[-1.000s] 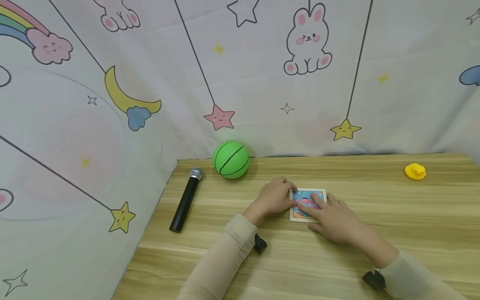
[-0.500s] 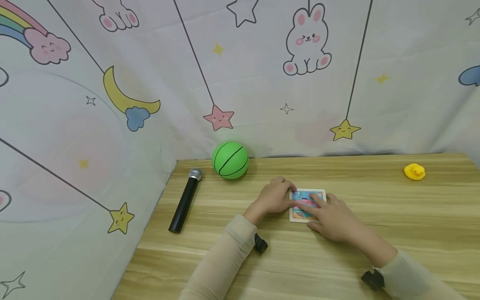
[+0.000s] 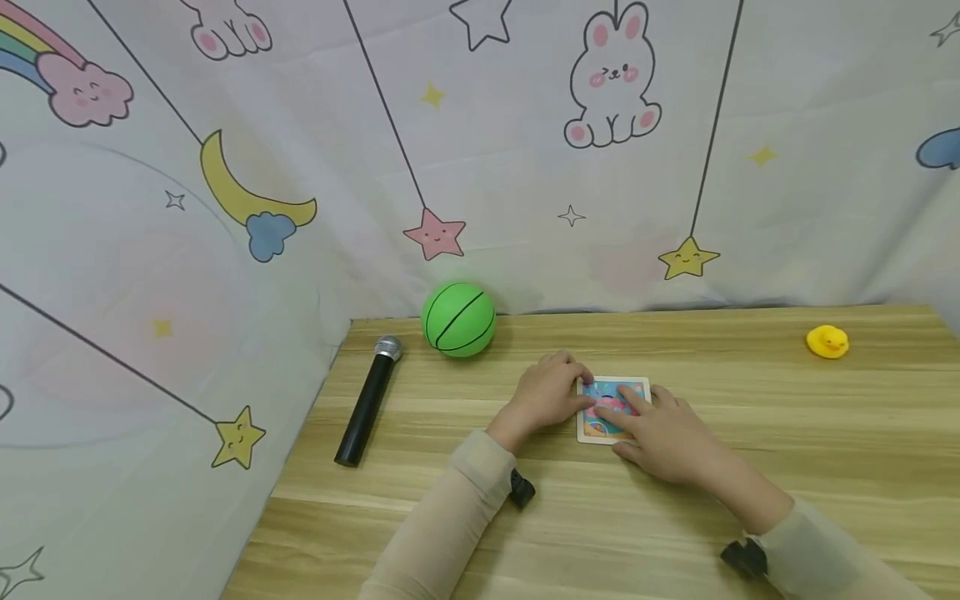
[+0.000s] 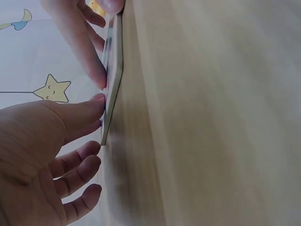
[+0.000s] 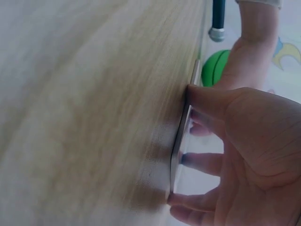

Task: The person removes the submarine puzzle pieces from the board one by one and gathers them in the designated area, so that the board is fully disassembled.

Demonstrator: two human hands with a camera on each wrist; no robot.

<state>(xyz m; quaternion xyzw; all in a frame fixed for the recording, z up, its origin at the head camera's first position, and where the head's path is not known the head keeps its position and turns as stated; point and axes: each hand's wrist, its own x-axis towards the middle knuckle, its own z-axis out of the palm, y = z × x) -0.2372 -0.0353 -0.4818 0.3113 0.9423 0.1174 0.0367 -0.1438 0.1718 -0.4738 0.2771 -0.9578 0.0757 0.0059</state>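
Observation:
A small square picture board [image 3: 597, 429], blue and pink with a white border, lies on the wooden table between the two hands. My left hand [image 3: 543, 392] is at its left edge, thumb on the picture and index finger at the far left corner. In the left wrist view the other fingers of the left hand [image 4: 35, 146] are loosely bent beside the board's pale edge [image 4: 115, 70]. From the right, my right hand [image 3: 678, 437] lays two extended fingers on the picture. In the right wrist view, this right hand's [image 5: 268, 141] thumb touches the board's edge.
A green ball [image 3: 459, 320] with black lines stands at the back, left of the hands. Left of it lies a black microphone [image 3: 367, 404] with a silver head. A yellow rubber duck [image 3: 828, 342] sits at the back right. A printed cloth [image 3: 525, 167] hangs behind the table.
The hands and the board keep their places on the table. Only the head view shifts slightly.

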